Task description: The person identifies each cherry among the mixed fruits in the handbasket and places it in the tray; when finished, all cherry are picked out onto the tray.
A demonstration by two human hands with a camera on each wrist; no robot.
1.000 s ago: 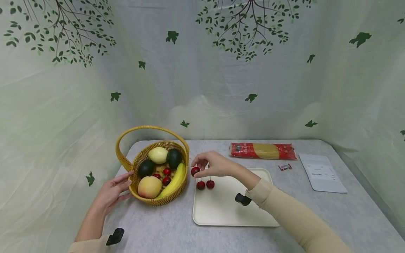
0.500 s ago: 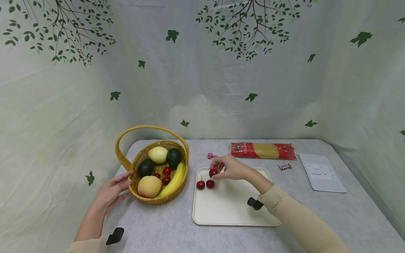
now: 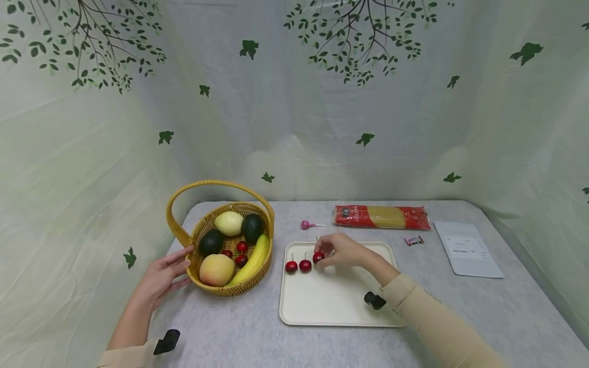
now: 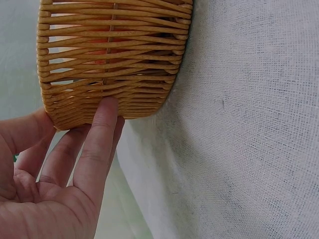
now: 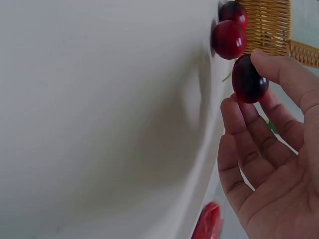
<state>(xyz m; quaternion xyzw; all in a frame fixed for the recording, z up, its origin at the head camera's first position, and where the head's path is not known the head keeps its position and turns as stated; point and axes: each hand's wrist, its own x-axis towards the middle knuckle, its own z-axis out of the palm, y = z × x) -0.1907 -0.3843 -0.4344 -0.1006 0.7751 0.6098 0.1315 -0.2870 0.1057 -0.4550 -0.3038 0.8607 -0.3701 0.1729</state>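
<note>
My right hand (image 3: 342, 250) pinches a dark red cherry (image 5: 249, 79) between thumb and fingers, low over the cream tray (image 3: 340, 306). To its left, two more cherries stand in a row on the tray, one cherry (image 3: 305, 265) nearer and another cherry (image 3: 291, 267) farther left. My left hand (image 3: 161, 278) rests against the left side of the wicker basket (image 3: 239, 290), its fairly straight fingers touching the weave in the left wrist view. Inside the basket are a peach (image 3: 217, 270), a banana (image 3: 252, 261), a lemon-like yellow fruit (image 3: 229, 223), two dark green fruits and several cherries.
Behind the tray lie a pink lollipop (image 3: 306, 225) and a red-and-yellow packet (image 3: 382, 216), apparently noodles. A small wrapped sweet (image 3: 413, 240) and a grey-white pouch (image 3: 468, 250) are to the right. The basket's tall handle (image 3: 216, 182) arches above it.
My right hand has carried the cherry rightward from the tray's left edge, past the two standing cherries, and lowered it beside them. The lollipop has come into sight. My left hand stays at the basket.
</note>
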